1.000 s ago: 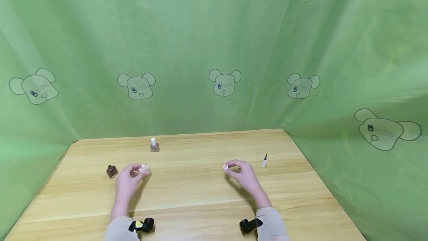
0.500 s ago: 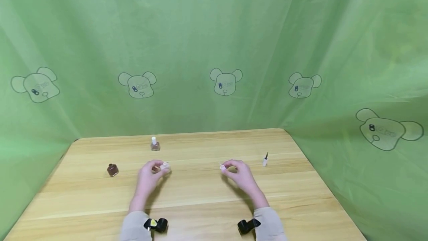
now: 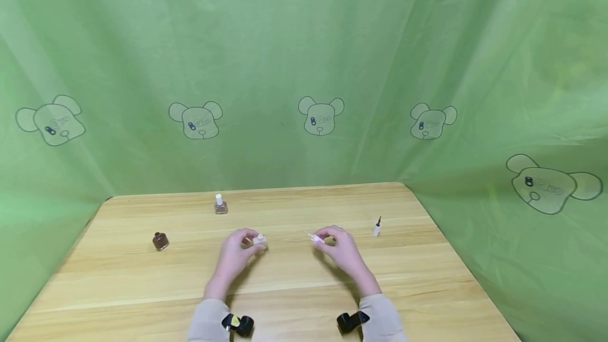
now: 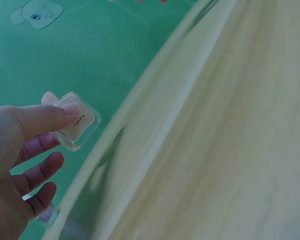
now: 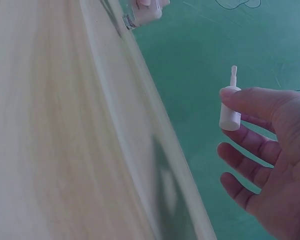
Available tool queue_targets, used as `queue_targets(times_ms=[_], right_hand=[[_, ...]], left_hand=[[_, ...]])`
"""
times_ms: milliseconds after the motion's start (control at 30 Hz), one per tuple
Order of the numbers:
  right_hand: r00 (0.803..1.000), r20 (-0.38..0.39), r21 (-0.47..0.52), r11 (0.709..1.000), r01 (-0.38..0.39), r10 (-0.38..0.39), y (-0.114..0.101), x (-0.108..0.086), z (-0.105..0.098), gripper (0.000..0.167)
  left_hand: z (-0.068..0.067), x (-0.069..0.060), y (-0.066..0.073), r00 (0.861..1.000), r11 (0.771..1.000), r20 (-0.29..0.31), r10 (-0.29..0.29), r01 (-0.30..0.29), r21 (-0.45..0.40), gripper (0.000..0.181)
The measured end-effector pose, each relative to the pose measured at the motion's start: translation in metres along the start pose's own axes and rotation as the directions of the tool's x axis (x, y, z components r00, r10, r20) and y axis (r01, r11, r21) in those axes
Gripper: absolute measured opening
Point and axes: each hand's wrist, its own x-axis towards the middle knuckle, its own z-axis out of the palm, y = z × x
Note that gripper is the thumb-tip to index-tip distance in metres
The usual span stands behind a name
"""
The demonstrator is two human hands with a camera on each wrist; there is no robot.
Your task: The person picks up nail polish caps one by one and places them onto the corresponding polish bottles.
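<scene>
My left hand (image 3: pixel 236 252) pinches a small pale nail polish bottle (image 4: pixel 84 124) between thumb and fingers. Its threaded neck is uncapped, and small print shows on its flat side. Opposite it, my right hand (image 3: pixel 344 251) pinches a white nail polish cap (image 5: pixel 230 114), its pale brush (image 5: pixel 233 75) pointing up in the right wrist view and towards the bottle in the head view. Bottle and cap are apart, both held above the wooden table. The remaining fingers of each hand are loosely bent and hold nothing.
On the wooden table (image 3: pixel 304 289), an uncapped dark brown nail polish bottle (image 3: pixel 160 242) is at left. A capped mauve bottle (image 3: pixel 220 208) stands farther back. At right, a white cap (image 3: pixel 377 230) stands with its dark brush upward. A green curtain (image 3: pixel 266 157) hangs behind.
My left hand has moved right with the pale bottle, away from the dark bottle and nearer my right hand. The right hand has shifted slightly left, its brush now tipped towards the bottle.
</scene>
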Motion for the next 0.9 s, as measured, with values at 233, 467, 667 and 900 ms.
queue_targets(times_ms=[233,467,667,900], right_hand=[[1.0,-0.002,0.0,1.0,0.0,0.0,-0.003,0.0,0.0,0.02],[1.0,-0.001,0.018,1.0,-0.009,0.009,-0.006,-0.001,-0.001,0.019],[1.0,0.002,0.008,0.999,0.031,-0.031,-0.01,-0.002,-0.001,0.019],[0.994,-0.01,-0.011,0.994,0.109,-0.109,-0.016,-0.003,0.001,0.017]], left_hand=[[0.015,-0.001,0.008,0.997,0.998,0.036,0.064,-0.063,-0.012,0.028],[0.025,-0.002,0.012,0.994,0.995,0.062,0.095,-0.095,-0.005,0.026],[0.03,-0.004,0.017,0.989,0.992,0.066,0.129,-0.13,-0.001,0.027],[0.036,-0.007,0.022,0.981,0.982,0.066,0.182,-0.184,0.032,0.027]])
